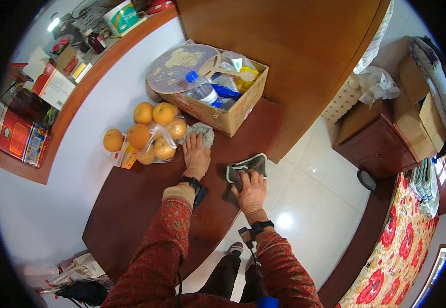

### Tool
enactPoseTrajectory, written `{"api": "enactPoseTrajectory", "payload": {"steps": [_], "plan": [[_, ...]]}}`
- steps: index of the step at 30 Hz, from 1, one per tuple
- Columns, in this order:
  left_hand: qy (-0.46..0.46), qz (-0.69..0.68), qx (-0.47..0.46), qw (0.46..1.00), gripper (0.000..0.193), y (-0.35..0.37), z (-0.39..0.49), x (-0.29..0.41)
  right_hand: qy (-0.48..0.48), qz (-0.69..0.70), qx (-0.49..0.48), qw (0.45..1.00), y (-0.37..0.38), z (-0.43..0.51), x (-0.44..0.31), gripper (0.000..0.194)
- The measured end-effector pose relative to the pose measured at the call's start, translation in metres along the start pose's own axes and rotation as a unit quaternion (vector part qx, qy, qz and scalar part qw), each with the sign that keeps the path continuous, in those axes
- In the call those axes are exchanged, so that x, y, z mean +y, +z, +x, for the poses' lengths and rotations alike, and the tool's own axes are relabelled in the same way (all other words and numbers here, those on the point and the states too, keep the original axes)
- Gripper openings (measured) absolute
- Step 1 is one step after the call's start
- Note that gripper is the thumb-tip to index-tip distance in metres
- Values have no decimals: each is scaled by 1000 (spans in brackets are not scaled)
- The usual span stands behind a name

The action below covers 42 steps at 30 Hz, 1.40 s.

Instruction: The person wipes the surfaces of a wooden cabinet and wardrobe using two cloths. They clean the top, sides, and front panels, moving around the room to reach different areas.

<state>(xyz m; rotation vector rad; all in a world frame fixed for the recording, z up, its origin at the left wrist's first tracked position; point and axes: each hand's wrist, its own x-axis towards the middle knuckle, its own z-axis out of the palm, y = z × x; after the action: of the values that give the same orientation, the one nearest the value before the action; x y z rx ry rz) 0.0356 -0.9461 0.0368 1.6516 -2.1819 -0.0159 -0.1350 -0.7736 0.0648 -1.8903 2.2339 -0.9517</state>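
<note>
A dark grey-brown cloth with a pale green edge is gripped by my right hand at the right edge of the dark red wooden table. My left hand lies palm down with its fingers stretched over a crumpled light grey cloth. Just left of those fingers are several oranges, some inside a clear plastic bag. Under the oranges, a white and orange card or packet sticks out. The undersides of both hands are hidden.
Behind the cloths stands a cardboard box holding a round hand fan, a plastic bottle and bags. A wooden panel rises beside it. On the left, a wall shelf carries boxes and bottles. Cartons stand across the tiled floor.
</note>
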Motion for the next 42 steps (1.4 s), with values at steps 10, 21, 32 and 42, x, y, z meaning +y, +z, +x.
{"api": "enactPoseTrajectory", "payload": {"steps": [10,21,32,42], "plan": [[213,-93,-209,950,60,-58,-97,-19,-21,29,-27,999,-7,2,5,54],[26,-25,-69,997,60,-80,-233,14,45,167,-13,985,-17,5,32,44],[182,-58,-162,968,61,-8,-37,143,517,362,-28,775,-129,-306,232,31],[128,-7,-87,988,61,91,100,200,617,387,-58,683,-140,-440,199,22]]}}
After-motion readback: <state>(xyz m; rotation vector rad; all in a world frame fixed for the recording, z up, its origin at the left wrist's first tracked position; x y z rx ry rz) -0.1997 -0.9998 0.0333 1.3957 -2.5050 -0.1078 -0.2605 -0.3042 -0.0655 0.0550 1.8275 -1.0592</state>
